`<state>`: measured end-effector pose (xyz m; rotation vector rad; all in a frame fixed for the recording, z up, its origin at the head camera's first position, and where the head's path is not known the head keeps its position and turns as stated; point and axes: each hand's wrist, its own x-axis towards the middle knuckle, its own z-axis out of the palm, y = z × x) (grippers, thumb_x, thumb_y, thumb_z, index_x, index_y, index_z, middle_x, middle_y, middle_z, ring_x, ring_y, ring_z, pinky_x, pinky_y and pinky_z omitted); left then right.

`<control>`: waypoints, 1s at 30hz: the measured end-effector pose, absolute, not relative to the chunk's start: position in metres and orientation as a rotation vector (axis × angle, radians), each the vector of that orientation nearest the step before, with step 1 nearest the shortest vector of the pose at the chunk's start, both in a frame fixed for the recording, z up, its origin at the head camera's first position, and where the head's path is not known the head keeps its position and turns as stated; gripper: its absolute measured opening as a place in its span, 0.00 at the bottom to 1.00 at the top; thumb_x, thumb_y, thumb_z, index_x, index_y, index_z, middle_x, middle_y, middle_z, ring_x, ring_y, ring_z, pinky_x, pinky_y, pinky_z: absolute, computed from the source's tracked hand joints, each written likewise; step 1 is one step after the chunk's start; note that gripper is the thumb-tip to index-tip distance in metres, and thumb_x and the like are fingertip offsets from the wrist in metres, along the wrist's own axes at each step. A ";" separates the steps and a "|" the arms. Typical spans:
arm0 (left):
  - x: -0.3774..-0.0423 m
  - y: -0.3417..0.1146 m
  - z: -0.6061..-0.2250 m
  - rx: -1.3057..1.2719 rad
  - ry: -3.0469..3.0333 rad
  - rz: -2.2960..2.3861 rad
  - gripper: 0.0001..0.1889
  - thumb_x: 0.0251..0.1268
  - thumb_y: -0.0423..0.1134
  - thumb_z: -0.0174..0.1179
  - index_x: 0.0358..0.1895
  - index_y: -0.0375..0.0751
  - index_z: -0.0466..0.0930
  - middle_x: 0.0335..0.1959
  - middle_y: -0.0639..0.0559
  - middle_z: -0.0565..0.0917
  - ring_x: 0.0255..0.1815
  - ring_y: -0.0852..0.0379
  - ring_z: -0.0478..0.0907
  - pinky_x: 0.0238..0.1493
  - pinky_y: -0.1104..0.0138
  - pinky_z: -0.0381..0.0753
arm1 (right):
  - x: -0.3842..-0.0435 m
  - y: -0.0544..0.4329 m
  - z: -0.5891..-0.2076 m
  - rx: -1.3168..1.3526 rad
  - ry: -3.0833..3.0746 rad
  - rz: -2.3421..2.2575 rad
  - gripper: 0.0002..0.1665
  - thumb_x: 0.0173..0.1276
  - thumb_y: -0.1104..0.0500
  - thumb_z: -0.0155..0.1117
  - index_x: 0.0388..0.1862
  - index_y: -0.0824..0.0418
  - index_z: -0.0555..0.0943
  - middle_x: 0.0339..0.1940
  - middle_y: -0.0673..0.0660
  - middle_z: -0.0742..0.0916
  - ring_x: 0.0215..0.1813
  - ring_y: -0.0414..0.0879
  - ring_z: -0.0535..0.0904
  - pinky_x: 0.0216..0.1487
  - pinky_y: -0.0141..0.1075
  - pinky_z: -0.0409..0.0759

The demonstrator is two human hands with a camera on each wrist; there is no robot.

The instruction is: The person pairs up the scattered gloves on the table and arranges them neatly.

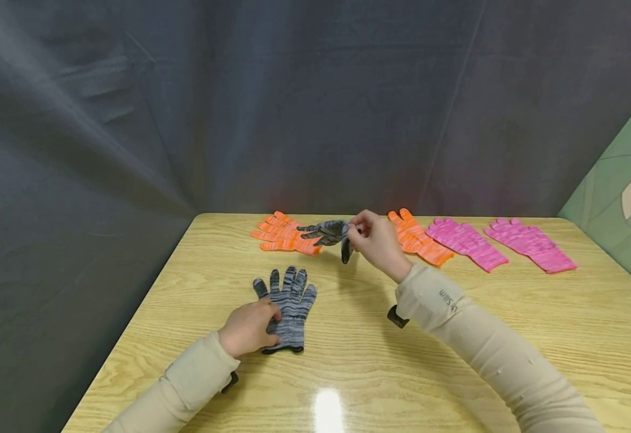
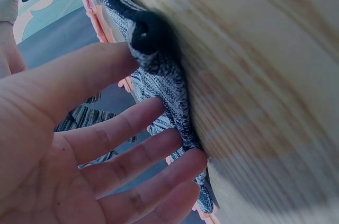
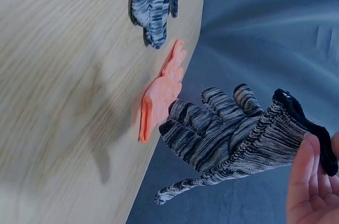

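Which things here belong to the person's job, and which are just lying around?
In use:
Striped gray glove on the table, touched by the left hand
Second striped gray glove, held up by the right hand

Apparently just lying by, untouched:
Left orange glove, right orange glove
Left pink glove, right pink glove

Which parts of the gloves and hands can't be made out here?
Head view: part of the flat grey glove, under the left hand.
Head view: part of the left orange glove, behind the raised grey glove.
Left wrist view: much of the raised grey glove, behind the left hand.
Right wrist view: the top edge cuts off part of the flat grey glove; the right edge, much of the right hand.
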<state>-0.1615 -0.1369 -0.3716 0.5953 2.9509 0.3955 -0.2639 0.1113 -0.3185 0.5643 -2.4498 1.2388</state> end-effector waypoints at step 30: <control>-0.161 -0.137 -0.370 0.600 2.954 0.383 0.18 0.42 0.40 0.74 0.37 0.36 0.81 0.31 0.48 0.77 0.27 0.54 0.75 0.28 0.59 0.76 | -0.244 0.089 -0.318 0.632 -2.534 1.367 0.08 0.64 0.66 0.52 0.39 0.66 0.78 0.21 0.59 0.82 0.21 0.45 0.80 0.24 0.33 0.78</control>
